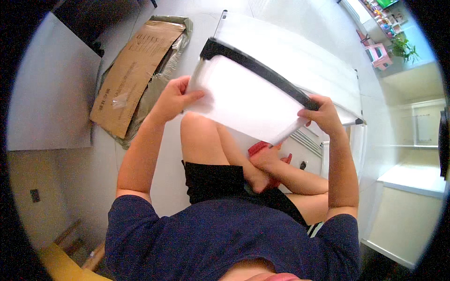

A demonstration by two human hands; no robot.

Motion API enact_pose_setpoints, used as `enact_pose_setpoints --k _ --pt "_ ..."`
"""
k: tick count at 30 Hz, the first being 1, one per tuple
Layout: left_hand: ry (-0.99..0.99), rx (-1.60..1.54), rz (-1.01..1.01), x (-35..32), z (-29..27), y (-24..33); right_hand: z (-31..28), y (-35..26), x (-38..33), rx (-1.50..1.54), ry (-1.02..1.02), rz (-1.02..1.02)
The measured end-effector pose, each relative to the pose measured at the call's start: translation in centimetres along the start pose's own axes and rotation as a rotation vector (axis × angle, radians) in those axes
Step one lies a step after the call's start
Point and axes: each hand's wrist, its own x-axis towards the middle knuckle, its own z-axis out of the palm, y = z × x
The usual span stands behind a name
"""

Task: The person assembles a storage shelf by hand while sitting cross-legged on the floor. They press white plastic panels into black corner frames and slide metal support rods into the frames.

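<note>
While seated on the floor [93,164], both hands, left [174,98] and right [322,114], clamp opposite ends of a stiff, seemingly light white panel [243,100].

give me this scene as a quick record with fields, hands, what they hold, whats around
left hand: grips the left edge of the white panel
right hand: grips the panel's right end, at the black strip along its top edge
panel: tilted, held up over the person's lap
posture: seated on the floor, legs crossed, black shorts, navy shirt
floor left: flattened cardboard box lying on plastic wrap
behind panel: larger white board on the floor
far right: white cabinet
</note>
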Motion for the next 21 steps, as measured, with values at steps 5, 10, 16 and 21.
enact_pose_setpoints --k 5,10,16,21 --pt "0.024 -0.376 0.035 -2.0 4.6 0.5 -2.9 2.9 -1.0 0.286 0.161 -0.14" --pt "0.191 -0.533 0.059 -3.2 8.5 1.0 -1.7 7.1 -2.5 0.631 0.167 0.031" --pt "0.231 -0.543 0.067 -4.1 10.2 1.2 -0.7 7.4 -2.1 0.44 0.117 -0.018" --pt "0.259 -0.315 0.277 -3.5 8.4 0.7 -1.8 5.9 -1.8 0.43 0.146 -0.002"
